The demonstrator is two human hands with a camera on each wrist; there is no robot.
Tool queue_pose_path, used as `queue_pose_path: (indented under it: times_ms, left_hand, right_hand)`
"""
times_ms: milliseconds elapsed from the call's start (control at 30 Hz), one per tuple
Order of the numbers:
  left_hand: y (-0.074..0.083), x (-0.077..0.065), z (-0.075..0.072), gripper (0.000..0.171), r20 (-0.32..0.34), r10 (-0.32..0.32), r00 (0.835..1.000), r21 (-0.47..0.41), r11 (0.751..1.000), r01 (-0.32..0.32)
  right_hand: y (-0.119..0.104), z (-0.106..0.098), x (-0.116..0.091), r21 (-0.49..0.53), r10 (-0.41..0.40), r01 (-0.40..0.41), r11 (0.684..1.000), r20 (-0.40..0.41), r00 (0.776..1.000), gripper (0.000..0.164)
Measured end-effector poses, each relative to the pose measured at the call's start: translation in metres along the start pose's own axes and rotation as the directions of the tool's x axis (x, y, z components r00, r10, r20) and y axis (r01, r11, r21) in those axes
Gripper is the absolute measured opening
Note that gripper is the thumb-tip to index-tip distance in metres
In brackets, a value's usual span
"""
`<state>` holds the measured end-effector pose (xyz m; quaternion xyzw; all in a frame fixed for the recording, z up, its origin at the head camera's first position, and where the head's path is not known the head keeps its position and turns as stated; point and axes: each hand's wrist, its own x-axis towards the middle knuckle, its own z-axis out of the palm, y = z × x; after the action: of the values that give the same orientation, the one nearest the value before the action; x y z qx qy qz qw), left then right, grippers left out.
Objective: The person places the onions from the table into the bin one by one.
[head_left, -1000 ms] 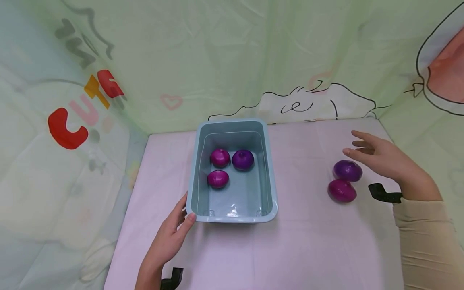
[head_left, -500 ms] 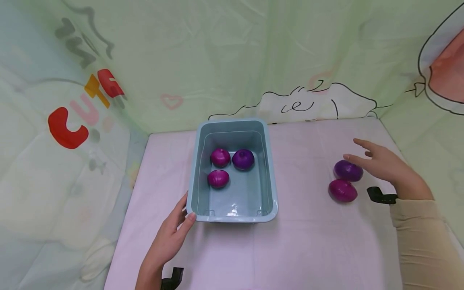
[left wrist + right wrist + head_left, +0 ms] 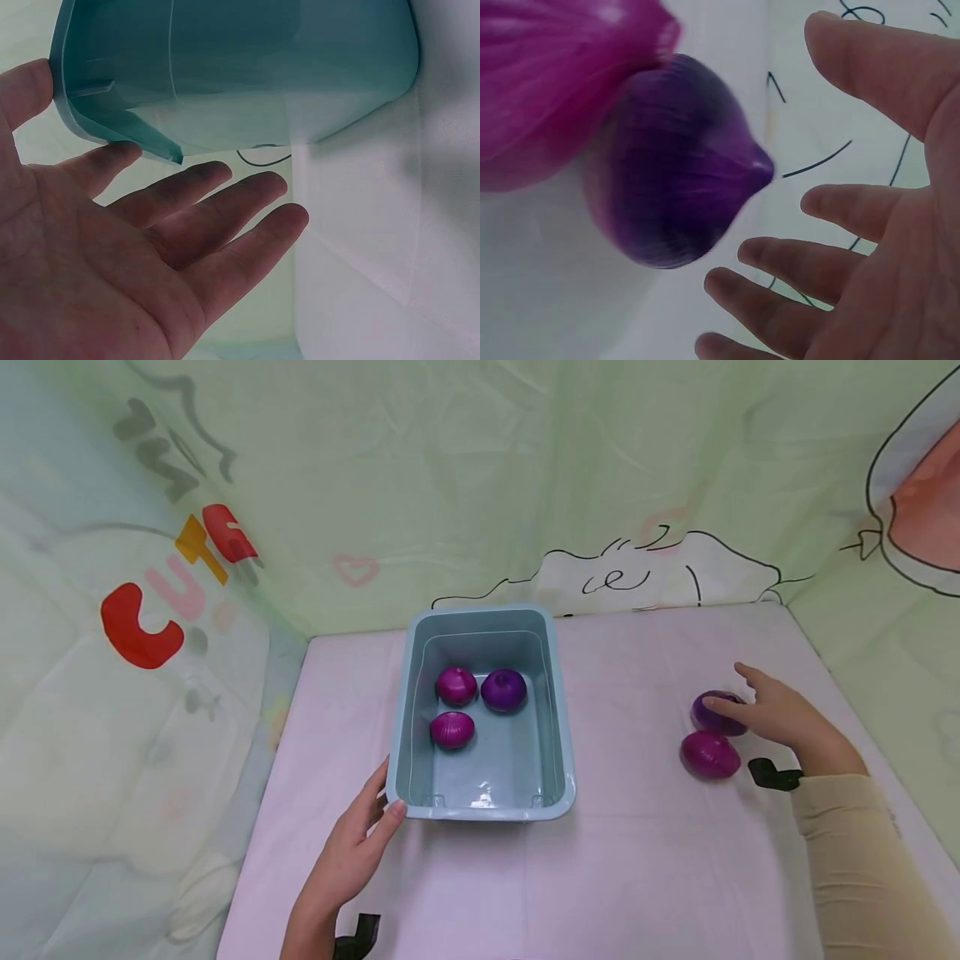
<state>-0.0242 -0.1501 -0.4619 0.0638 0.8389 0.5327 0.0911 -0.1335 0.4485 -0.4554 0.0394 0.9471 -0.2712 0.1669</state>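
A blue-grey plastic bin (image 3: 480, 814) stands mid-table, holding two magenta onions and one dark purple onion (image 3: 504, 691). My left hand (image 3: 347, 853) is at its near left corner, thumb on the rim. The left wrist view shows the index fingertip touching the rim and the other fingers extended below it. On the right, a dark purple onion (image 3: 671, 169) lies against a magenta onion (image 3: 710, 755). My right hand (image 3: 787, 718) is spread over the dark one, partly covering it in the head view. The right wrist view shows a gap between the fingers and its pointed tip.
A white cloth (image 3: 622, 860) covers the table. Behind and on the left hangs a printed green curtain (image 3: 420, 485), meeting the table's back edge close behind the bin. Inside the bin, the onions (image 3: 452, 730) sit toward the left and back.
My right hand has moved down and slightly nearer, from behind the dark purple onion to over it. My left hand, the bin and the onions stay where they were.
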Motion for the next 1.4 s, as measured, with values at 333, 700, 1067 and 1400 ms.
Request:
queue_pose_path:
  times_ms: [333, 700, 1067, 1400]
  left_hand:
    - [0.001, 0.0, 0.0, 0.066, 0.0, -0.006, 1.0, -0.008, 1.0, 0.006]
    - [0.0, 0.0, 0.0, 0.066, 0.0, -0.019, 1.0, -0.006, 1.0, 0.019]
    - [-0.001, 0.0, 0.0, 0.065, 0.0, -0.018, 1.0, -0.008, 1.0, 0.018]
    - [0.0, 0.001, 0.0, 0.065, -0.002, -0.006, 1.0, -0.013, 1.0, 0.006]
  right_hand:
    - [0.004, 0.009, 0.002, 0.009, 0.017, -0.017, 1.0, 0.011, 1.0, 0.106]
    - [0.005, 0.022, 0.006, -0.025, 0.039, -0.039, 0.999, 0.016, 0.999, 0.105]
    - [0.002, 0.032, 0.004, -0.019, 0.095, -0.095, 0.995, -0.01, 0.995, 0.109]
    - [-0.002, 0.033, 0.003, -0.013, 0.103, -0.103, 0.995, -0.017, 0.995, 0.11]
